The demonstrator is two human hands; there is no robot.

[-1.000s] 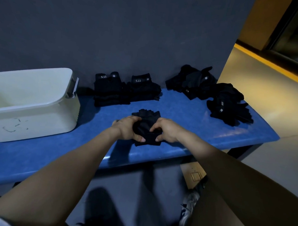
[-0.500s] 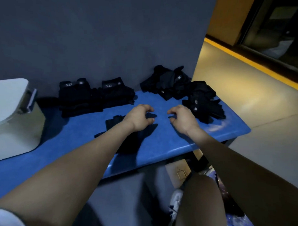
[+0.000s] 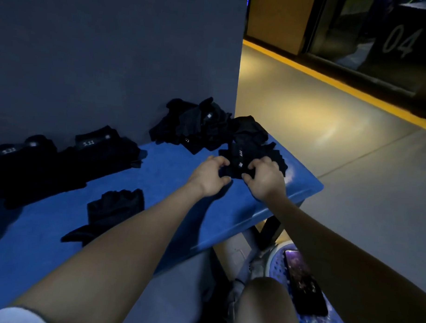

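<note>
Black glove (image 3: 239, 160) | left hand (image 3: 210, 177), right hand (image 3: 264, 181) fingers curled, pinching it | blue table (image 3: 168, 169)

One bench (image 3: 173, 160). At its back left are two folded stacks, the left stack (image 3: 21, 164) and the right stack (image 3: 103, 152), each showing one "5.11" label. One lone glove (image 3: 116, 206) lies near the bench's front edge. One loose heap (image 3: 208, 127) sits at the bench's right end, too tangled to count. Two hands, left hand (image 3: 210, 178) and right hand (image 3: 265, 180), grip one tagged glove (image 3: 239, 160) there. Below that end: one stool (image 3: 277, 262), with one phone (image 3: 304, 285) on it.
</note>
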